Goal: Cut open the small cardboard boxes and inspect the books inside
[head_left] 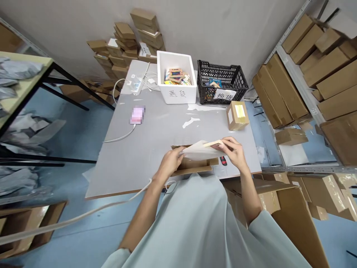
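Observation:
Above the front edge of the table, my left hand (170, 162) grips the left end of a whitish, thin plastic bag (199, 150). A flat board with a pale wood-coloured edge (213, 143) shows at the bag's right end, partly inside it. My right hand (233, 150) pinches that board near its right corner, fingers closed. Directly beneath both hands lies an open cardboard box (192, 171), its inside mostly hidden by the bag. Close below my right hand is a small red-and-black tool (223, 160), perhaps a cutter.
At the table's back stand a white foam box (180, 95) holding small packages and a black plastic crate (203, 93). A small taped carton (238, 116) sits at the right. A phone (137, 114) with its cable lies left. Shelves of cartons (334, 67) rise on the right.

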A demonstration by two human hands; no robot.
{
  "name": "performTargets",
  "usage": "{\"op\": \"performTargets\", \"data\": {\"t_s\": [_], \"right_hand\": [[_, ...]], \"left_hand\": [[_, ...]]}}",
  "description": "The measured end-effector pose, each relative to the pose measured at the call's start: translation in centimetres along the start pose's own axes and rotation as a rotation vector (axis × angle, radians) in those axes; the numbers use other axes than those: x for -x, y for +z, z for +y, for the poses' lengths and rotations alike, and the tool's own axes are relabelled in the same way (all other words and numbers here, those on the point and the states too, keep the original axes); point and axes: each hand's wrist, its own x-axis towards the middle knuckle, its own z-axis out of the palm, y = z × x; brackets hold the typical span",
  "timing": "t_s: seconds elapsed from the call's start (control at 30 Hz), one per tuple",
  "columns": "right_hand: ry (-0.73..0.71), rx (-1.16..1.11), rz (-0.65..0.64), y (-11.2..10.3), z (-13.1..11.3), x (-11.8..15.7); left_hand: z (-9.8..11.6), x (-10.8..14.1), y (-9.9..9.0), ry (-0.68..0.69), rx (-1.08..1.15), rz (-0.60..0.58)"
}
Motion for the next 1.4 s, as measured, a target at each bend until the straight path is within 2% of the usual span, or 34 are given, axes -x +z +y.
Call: {"op": "performTargets", "data": {"t_s": [0.1, 0.23, 0.33, 0.43, 0.6, 0.67, 0.77, 0.87, 0.97, 1.2, 1.3, 1.4], "right_hand": [[0.043, -0.045, 0.15, -2.0, 0.3, 0.3], [0.05, -0.163, 0.44, -4.5, 1.1, 1.0], [0.056, -0.31, 0.65, -5.9, 1.5, 1.6], [0.039, -0.364, 0.746, -6.7, 1.3, 2.2], [0.049, -0.308, 0.699, -6.1, 0.1, 3.2], [0.079, -0.312, 0.695, -5.7, -0.5, 3.4], [0.101, -0.377, 0.706, -5.1, -1.1, 3.6], [0.1, -0.45, 0.697, -4.8, -1.5, 3.6], [0.089, -0.483, 0.674, -4.7, -1.6, 3.7], [0.1, -0.455, 0.651, -4.3, -1.3, 4.4], [0.134, -0.459, 0.644, -3.6, -1.1, 4.1], [0.186, -0.519, 0.628, -2.7, -1.1, 3.7]], "left_hand": [[-0.5, 0.3, 0.3, 0.003, -0.043, 0.044], [-1.2, 0.6, 0.2, -0.06, -0.219, 0.095], [-1.6, 0.7, 0.5, -0.111, -0.331, 0.048], [-1.6, 0.4, 1.3, -0.119, -0.416, -0.03], [-0.5, 0.2, 2.8, -0.093, -0.517, -0.168], [0.0, 0.3, 3.3, -0.067, -0.52, -0.17], [0.8, 0.2, 4.3, 0.071, -0.399, -0.117], [1.2, -0.3, 5.6, 0.143, -0.301, -0.224], [0.8, -0.3, 6.4, 0.046, -0.41, -0.336], [-1.7, 0.5, 4.4, -0.272, -0.59, -0.297], [-1.6, -0.3, 3.7, -0.304, -0.568, -0.28], [-0.7, -1.0, 3.0, -0.246, -0.533, -0.24]]}}
